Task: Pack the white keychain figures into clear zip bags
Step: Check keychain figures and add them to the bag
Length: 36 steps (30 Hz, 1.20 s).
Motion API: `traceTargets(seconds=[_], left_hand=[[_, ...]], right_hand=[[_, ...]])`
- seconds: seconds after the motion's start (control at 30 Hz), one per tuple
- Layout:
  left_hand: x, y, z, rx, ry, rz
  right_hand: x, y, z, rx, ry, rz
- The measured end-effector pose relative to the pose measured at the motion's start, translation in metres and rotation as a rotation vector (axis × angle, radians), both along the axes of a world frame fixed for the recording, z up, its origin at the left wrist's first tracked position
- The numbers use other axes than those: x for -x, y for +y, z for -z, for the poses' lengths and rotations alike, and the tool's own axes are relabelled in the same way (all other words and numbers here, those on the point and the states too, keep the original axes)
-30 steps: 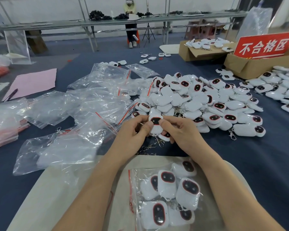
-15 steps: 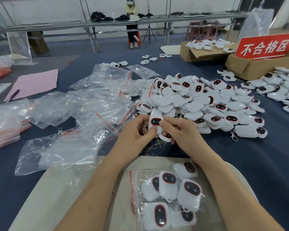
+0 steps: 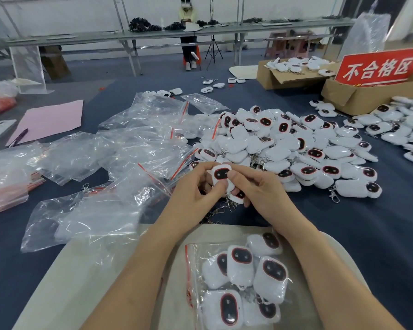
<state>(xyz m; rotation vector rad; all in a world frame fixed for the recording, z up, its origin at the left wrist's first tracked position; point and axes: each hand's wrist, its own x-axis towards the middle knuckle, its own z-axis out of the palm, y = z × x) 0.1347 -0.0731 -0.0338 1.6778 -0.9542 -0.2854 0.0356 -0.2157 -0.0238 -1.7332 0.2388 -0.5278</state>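
Keychain figure (image 3: 221,174), white with a dark red-rimmed face turned up, is pinched between the thumbs and fingers of the left hand (image 3: 193,195) and the right hand (image 3: 260,192), just near of the big pile of figures (image 3: 284,144) on the blue table cover (image 3: 367,234). A second figure (image 3: 239,198) peeks from under the right hand's curled fingers. Empty zip bags (image 3: 129,153) sprawl to the left. Nearest the camera, a filled zip bag (image 3: 239,284) lies between the forearms. Far right, a red sign (image 3: 379,67) stands in a cardboard box (image 3: 358,97).
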Motion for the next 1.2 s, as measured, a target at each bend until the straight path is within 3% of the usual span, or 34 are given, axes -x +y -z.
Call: traceTargets(seconds=[0.1,0.27,0.7,1.2], left_hand=[[0.002,0.000,-0.002,0.009,0.021,0.003],[0.003,0.002,-0.009,0.138,0.297,-0.016],[0.002,0.000,-0.011,0.117,0.204,0.015],[0.003,0.002,-0.011,0.103,0.221,-0.007]], right_hand=[[-0.002,-0.001,0.002,-0.042,-0.014,-0.004],[-0.001,0.000,0.003,0.042,-0.001,-0.034],[0.000,-0.001,0.001,0.000,-0.055,0.005],[-0.001,-0.002,0.003,-0.029,-0.027,0.015]])
